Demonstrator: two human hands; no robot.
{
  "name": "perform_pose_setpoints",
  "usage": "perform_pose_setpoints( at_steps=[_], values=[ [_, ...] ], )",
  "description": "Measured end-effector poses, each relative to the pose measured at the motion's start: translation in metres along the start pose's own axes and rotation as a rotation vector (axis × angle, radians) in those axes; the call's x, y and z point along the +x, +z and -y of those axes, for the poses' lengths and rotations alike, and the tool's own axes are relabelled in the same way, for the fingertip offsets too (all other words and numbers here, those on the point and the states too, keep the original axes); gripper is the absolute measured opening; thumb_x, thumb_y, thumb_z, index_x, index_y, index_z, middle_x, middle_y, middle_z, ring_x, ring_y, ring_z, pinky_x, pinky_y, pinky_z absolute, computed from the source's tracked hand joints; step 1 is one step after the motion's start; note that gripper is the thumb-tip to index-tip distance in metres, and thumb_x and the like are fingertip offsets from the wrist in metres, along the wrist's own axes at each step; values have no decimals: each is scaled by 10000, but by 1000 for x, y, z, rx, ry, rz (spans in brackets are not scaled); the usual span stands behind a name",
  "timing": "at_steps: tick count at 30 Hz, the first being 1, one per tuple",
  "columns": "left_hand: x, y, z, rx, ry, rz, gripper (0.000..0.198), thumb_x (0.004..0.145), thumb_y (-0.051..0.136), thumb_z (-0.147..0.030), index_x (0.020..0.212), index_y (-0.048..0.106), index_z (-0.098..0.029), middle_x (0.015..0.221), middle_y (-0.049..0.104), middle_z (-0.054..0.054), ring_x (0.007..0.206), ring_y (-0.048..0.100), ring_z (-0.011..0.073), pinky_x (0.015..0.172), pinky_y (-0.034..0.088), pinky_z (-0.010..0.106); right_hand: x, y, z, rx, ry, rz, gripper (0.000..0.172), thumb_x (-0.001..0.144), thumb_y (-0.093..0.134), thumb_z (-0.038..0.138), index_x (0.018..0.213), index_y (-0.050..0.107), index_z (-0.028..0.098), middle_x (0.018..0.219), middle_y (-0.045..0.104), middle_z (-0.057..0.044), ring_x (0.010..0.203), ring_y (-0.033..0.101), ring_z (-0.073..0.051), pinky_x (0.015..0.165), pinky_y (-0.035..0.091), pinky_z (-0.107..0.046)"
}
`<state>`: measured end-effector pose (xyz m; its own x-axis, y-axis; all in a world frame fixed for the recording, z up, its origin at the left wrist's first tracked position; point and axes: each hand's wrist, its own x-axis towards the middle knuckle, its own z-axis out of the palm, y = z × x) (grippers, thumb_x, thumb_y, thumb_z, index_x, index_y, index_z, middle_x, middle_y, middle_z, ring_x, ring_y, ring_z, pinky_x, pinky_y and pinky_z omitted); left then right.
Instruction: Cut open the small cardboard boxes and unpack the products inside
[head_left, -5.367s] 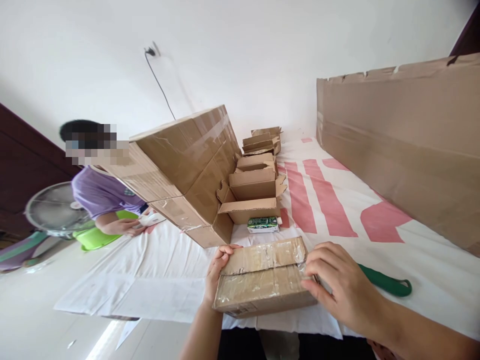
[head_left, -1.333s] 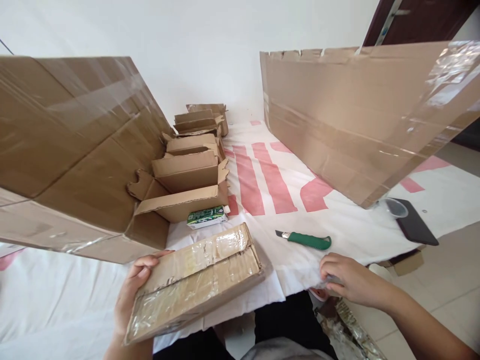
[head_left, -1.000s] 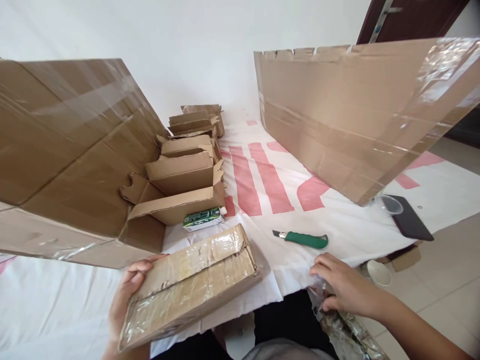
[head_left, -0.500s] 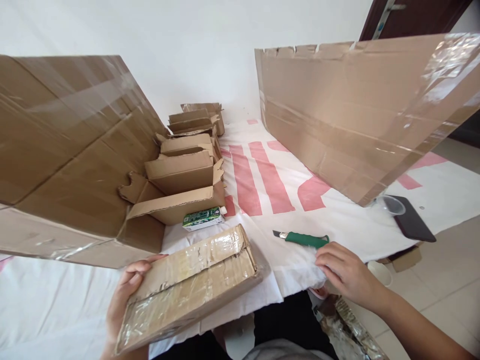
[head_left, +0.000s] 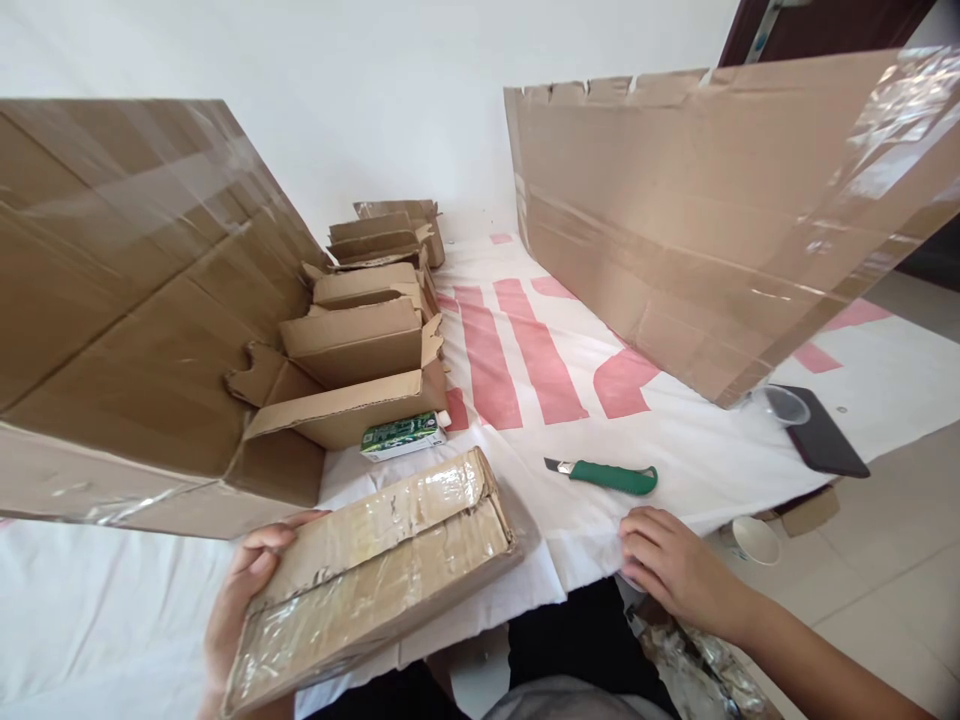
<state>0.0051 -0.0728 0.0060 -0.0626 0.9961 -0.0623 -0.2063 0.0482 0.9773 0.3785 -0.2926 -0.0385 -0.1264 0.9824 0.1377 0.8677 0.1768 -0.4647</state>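
Observation:
A long cardboard box (head_left: 375, 570) covered in clear tape lies slanted at the front of the table. My left hand (head_left: 247, 580) is closed on its left end, with the thumb on top and the other fingers partly hidden. At the table's front edge, my right hand (head_left: 667, 565) has loosely bent fingers and nothing visible in them. Just above that hand lies a green utility knife (head_left: 611, 477), its blade out and pointing left. Behind the taped box is a small green-and-white carton (head_left: 403, 437).
Several open cardboard boxes (head_left: 352, 335) stand in a row beside a large carton (head_left: 142, 300) at left. A big cardboard panel (head_left: 697, 210) stands at right, near a dark phone (head_left: 821, 440) and a clear plastic cup (head_left: 784, 405). Below the table is a white cup (head_left: 752, 540).
My right hand has drawn back from the knife's handle, down and slightly left to the table edge. A clear wisp at its fingertips no longer shows. My left hand keeps its hold.

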Motion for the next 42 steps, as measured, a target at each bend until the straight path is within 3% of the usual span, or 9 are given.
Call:
perform_pose_setpoints(
  at_steps=[2,7,14,20,27,32,35,39,42],
  values=[
    [0,-2,1,0,3,11,295,588,766,-433,728,591,-242,949,715,-2,950,616,208,816,469,271,-2,3,-2,44,29,-80,172,982,419,178,877,551,210,959,657,-69,949,602,-221,855,494,-397],
    [0,-3,2,-2,6,24,268,628,738,-415,760,584,-239,980,708,2,995,598,220,844,448,290,-8,-5,-6,211,176,-125,190,1002,408,265,862,530,227,927,670,-50,881,648,-187,771,525,-324],
    [0,-2,0,-5,-9,21,267,613,741,-408,744,581,-239,966,706,0,989,591,224,839,444,293,-9,-14,-1,274,33,-129,222,1005,400,280,828,525,229,936,658,-75,938,635,-209,794,521,-337],
    [-1,-1,0,-15,-5,27,277,615,757,-413,744,586,-237,960,711,-2,977,598,214,835,453,280,-16,-9,-18,284,326,-250,240,1006,405,378,892,556,230,915,685,-39,809,654,-179,723,520,-296],
    [0,-1,0,-15,5,23,299,596,776,-424,734,592,-233,945,713,-5,971,601,208,830,454,270,-26,-12,-37,162,430,-518,221,990,445,402,938,578,232,1009,701,-62,924,677,-208,769,533,-302],
    [1,0,-1,3,-12,19,278,593,762,-426,723,594,-248,943,709,-9,973,596,227,821,458,296,-17,-15,-24,96,201,-516,124,973,488,256,971,610,236,991,688,-60,955,657,-204,817,540,-320],
    [0,0,-1,10,-6,14,266,596,752,-422,720,593,-249,944,705,-8,983,588,229,836,448,298,-10,-6,-11,84,60,-468,155,960,482,181,1022,619,220,1006,695,-76,986,652,-206,839,557,-335],
    [0,-3,0,14,8,32,255,624,740,-430,745,599,-255,966,701,-10,1011,580,225,865,429,284,-6,15,9,53,-83,-313,262,954,461,147,1157,616,202,1127,712,-97,1088,646,-218,952,549,-381],
    [1,-5,2,17,17,38,258,622,742,-440,752,608,-262,957,698,-19,999,578,215,873,429,272,-7,29,20,77,-135,-201,253,959,443,143,1111,636,205,1128,722,-90,1152,629,-220,998,532,-400]
  ],
)
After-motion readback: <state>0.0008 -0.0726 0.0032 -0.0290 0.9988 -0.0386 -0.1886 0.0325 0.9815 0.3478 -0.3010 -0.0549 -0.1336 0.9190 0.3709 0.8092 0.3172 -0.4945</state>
